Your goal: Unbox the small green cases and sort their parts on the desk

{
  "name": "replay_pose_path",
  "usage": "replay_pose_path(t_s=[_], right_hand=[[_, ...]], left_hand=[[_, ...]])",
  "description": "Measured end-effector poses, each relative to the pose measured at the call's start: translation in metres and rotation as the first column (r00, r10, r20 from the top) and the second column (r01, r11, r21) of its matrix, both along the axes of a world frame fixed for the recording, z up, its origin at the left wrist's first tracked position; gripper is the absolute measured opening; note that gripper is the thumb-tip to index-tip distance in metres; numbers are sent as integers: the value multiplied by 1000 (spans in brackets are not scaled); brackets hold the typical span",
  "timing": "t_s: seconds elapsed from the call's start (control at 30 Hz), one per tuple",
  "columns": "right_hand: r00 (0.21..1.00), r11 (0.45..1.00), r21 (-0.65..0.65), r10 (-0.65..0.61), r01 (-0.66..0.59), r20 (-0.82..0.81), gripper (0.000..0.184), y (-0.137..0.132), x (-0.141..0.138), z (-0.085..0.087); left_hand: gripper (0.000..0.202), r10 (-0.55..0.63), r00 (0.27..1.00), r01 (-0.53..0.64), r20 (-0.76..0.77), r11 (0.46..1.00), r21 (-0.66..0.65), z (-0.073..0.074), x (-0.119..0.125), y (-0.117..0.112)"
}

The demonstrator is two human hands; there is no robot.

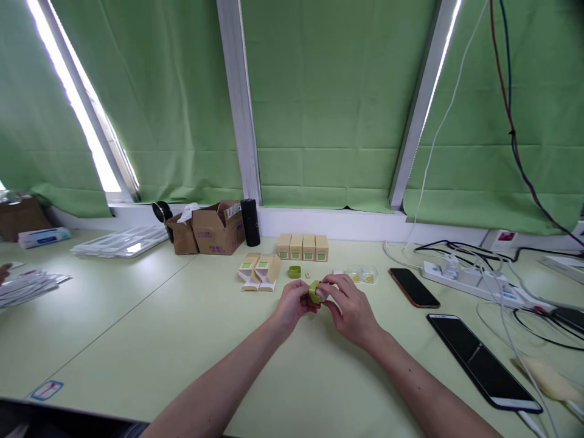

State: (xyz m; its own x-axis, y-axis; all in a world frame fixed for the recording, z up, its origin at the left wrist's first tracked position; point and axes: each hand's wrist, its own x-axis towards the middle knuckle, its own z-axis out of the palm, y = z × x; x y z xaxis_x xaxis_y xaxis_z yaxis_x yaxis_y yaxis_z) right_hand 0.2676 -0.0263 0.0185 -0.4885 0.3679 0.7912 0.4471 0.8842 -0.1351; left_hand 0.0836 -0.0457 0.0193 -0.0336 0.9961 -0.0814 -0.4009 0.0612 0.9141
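Note:
My left hand (294, 302) grips a small yellow-green square case (314, 292), tilted up on its side. The fingers of my right hand (352, 309) pinch at a whitish piece in the case's opening; its exact kind is partly hidden by the fingertips. Just behind lies another green case (294, 272) on the table, with a tiny yellowish bit (307, 275) beside it. Beyond my right hand are clear plastic holders (368, 275) with yellow pieces inside. Two open cardboard cartons (259, 272) lie left of the green case, and several closed small boxes (303, 247) stand in a row behind.
Brown cardboard boxes (218, 228) and a black cylinder (250, 222) stand at the back left. Flat plastic trays (121, 241) and papers (30, 287) lie farther left. On the right are a phone (414, 288), a larger phone (483, 359), a power strip (472, 283) and tangled cables.

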Motion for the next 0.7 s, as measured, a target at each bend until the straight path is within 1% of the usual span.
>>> replay_pose_path(t_s=[0.1,0.17,0.2,0.3,0.4,0.47,0.53,0.6,0.7], right_hand=[[997,993,-109,27,-35,-68,34,2,1,-4],[986,970,-231,44,-80,-159,30,3,1,-7],[976,949,-296,46,-109,-213,28,3,1,-8],[928,861,-470,7,-194,-372,24,3,-1,-10],[866,748,-595,-54,-295,-498,29,4,-3,-12],[817,663,-645,-86,-380,-570,37,6,-5,-15],[765,596,-662,-118,-455,-633,44,9,-6,-18],[717,556,-660,-154,-506,-680,50,12,-7,-20],[661,516,-656,-210,-551,-721,55,15,-7,-21]], left_hand=[[25,-19,999,19,-26,1000,15,0,0,0],[29,-28,998,30,-54,999,29,-2,-1,2],[31,-25,997,28,-71,999,31,-3,-1,2],[34,22,992,-17,-125,999,40,-5,-4,5],[34,120,977,-106,-174,990,91,-5,-6,6],[34,191,962,-161,-193,974,160,-3,-7,7],[32,257,943,-205,-211,949,241,-1,-7,7],[28,319,920,-242,-226,919,312,1,-5,5],[21,376,897,-269,-232,881,389,4,-2,2]])
